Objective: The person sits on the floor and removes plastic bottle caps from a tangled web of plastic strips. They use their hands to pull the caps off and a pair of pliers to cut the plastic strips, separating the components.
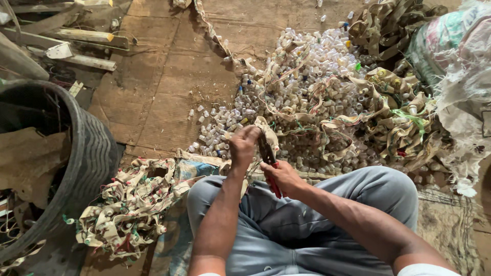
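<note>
Person seated on the floor, knees in grey trousers (317, 214) at 6 o'clock. Left hand (244, 145) just left of centre, fingers curled shut around a strip of tape-wrapped wire with small bulbs (268, 128), pinching it at the top. Right hand (284, 176) just below and right of it, fingers closed around the red handles of pliers (268, 158); the dark jaws point up toward 12 and meet the strip beside the left hand. Can't tell whether the jaws bite the wire.

Pile of small clear plastic bulbs (302, 87) spreads from centre to 1 o'clock on the cardboard floor (169, 87). Tangled tape-and-wire strips (399, 117) at 3 o'clock, another heap (128, 204) at 8 o'clock beside the left knee. Black ribbed tub (87, 153) at 9 o'clock. White woven sack (465, 76) at 2 o'clock.
</note>
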